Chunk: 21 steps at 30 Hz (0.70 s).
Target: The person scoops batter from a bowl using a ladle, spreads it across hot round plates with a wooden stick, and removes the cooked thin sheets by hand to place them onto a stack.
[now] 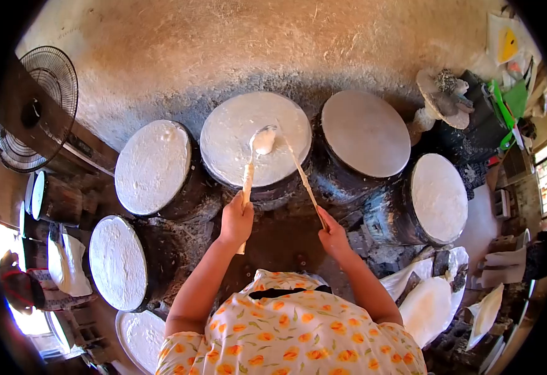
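Observation:
My left hand point(237, 219) is closed round the pale handle of a ladle point(248, 181). The ladle's round bowl, with white stuff in it, is over the middle of a large drum top point(223, 134) coated in lumpy white. In my right hand point(334, 235) is a thin wooden stick point(301, 170), which slants up and left, its far end over the same white surface near the ladle's bowl. Whether the stick touches the surface I cannot tell.
Several other white-topped drums stand around, among them one at left point(153, 167) and a smoother one at right point(366, 133). A fan point(34, 109) is at the far left. White sheets point(426, 306) lie lower right. Another person point(20, 284) is at the left edge.

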Each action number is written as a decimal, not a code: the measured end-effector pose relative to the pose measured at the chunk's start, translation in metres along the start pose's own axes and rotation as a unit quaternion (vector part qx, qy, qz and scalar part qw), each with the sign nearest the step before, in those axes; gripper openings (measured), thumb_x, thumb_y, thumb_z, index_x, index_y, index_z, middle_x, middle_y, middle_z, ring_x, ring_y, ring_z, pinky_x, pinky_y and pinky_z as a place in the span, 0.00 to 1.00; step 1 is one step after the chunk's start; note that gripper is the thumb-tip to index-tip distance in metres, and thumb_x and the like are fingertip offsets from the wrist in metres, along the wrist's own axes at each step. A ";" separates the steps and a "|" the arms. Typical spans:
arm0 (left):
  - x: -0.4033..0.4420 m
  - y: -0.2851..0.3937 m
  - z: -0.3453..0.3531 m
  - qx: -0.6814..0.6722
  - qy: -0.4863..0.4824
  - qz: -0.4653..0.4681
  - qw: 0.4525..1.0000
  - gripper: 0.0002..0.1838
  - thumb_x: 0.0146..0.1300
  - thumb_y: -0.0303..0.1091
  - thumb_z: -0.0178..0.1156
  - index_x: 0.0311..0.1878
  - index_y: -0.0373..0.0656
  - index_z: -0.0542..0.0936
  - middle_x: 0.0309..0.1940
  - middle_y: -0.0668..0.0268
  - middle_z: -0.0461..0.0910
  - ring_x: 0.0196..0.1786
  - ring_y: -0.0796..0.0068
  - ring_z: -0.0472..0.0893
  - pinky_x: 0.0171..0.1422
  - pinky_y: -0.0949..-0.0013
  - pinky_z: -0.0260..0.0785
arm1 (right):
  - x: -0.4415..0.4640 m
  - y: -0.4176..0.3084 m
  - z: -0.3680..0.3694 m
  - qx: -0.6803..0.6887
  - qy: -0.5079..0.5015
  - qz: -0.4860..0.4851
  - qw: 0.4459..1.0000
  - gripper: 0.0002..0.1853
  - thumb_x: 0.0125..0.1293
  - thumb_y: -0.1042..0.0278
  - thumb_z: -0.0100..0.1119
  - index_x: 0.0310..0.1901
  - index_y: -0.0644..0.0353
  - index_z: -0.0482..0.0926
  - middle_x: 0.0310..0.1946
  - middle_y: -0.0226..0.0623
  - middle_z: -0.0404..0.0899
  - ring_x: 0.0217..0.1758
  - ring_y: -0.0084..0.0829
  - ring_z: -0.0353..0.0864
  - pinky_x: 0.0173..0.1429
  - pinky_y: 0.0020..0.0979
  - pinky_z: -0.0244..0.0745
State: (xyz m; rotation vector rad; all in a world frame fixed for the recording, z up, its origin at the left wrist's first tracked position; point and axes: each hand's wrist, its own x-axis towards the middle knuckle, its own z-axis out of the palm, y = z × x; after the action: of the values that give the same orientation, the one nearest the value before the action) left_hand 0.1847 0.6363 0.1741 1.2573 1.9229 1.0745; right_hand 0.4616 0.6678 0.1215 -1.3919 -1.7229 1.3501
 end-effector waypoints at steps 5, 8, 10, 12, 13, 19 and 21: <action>-0.008 -0.002 0.005 0.022 0.098 0.048 0.994 0.05 0.65 0.29 0.50 0.37 0.38 0.73 0.18 0.68 0.69 0.14 0.78 0.70 0.16 0.70 0.62 | 0.017 -0.018 0.029 -0.036 -0.038 -0.051 0.997 0.33 0.57 0.80 0.45 0.67 0.49 0.64 0.59 0.48 0.72 0.60 0.47 0.73 0.61 0.35 0.69; -0.020 0.012 -0.009 -0.119 0.060 -0.123 0.983 0.07 0.66 0.29 0.49 0.33 0.38 0.71 0.19 0.66 0.70 0.14 0.77 0.70 0.15 0.70 0.62 | 0.032 -0.038 0.042 -0.068 -0.119 -0.043 0.990 0.33 0.58 0.81 0.44 0.67 0.47 0.63 0.58 0.50 0.72 0.58 0.51 0.73 0.60 0.39 0.70; -0.027 0.018 -0.017 -0.213 0.050 -0.194 0.956 0.09 0.68 0.30 0.47 0.30 0.41 0.70 0.19 0.67 0.68 0.15 0.77 0.69 0.16 0.71 0.63 | 0.032 -0.046 0.048 -0.063 -0.136 -0.027 0.988 0.33 0.57 0.80 0.44 0.67 0.47 0.63 0.58 0.51 0.72 0.57 0.51 0.74 0.59 0.38 0.70; -0.031 0.028 -0.032 -0.290 0.048 -0.231 0.927 0.08 0.67 0.29 0.48 0.31 0.40 0.70 0.20 0.66 0.69 0.15 0.78 0.69 0.17 0.71 0.62 | 0.029 -0.048 0.053 -0.062 -0.155 -0.010 0.986 0.33 0.57 0.80 0.45 0.67 0.47 0.63 0.57 0.52 0.72 0.56 0.51 0.75 0.59 0.38 0.70; -0.032 0.028 -0.039 -0.366 0.044 -0.266 0.891 0.07 0.67 0.29 0.48 0.32 0.40 0.70 0.21 0.66 0.69 0.16 0.78 0.69 0.17 0.72 0.62 | 0.025 -0.046 0.055 -0.038 -0.145 -0.039 0.988 0.33 0.57 0.80 0.46 0.67 0.47 0.64 0.56 0.53 0.73 0.54 0.51 0.76 0.58 0.38 0.71; -0.064 0.023 -0.107 -0.618 -0.041 -0.217 0.755 0.13 0.69 0.32 0.47 0.51 0.32 0.71 0.23 0.69 0.65 0.16 0.85 0.62 0.16 0.79 0.55 | 0.004 -0.093 0.032 -0.080 -0.092 -0.103 0.987 0.33 0.57 0.80 0.49 0.65 0.44 0.66 0.52 0.51 0.76 0.48 0.50 0.79 0.51 0.37 0.76; -0.074 0.034 -0.115 -0.610 -0.031 -0.186 0.770 0.16 0.70 0.33 0.47 0.54 0.32 0.70 0.23 0.70 0.64 0.17 0.86 0.62 0.15 0.81 0.54 | 0.006 -0.097 0.030 -0.135 -0.065 -0.163 0.975 0.33 0.57 0.80 0.49 0.65 0.44 0.67 0.52 0.49 0.77 0.46 0.50 0.80 0.48 0.36 0.77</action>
State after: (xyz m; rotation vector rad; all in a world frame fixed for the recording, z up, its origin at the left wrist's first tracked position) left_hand 0.1334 0.5408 0.2642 0.1390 0.8957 1.5727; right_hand 0.3956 0.6659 0.1990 -1.1081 -2.1758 1.0765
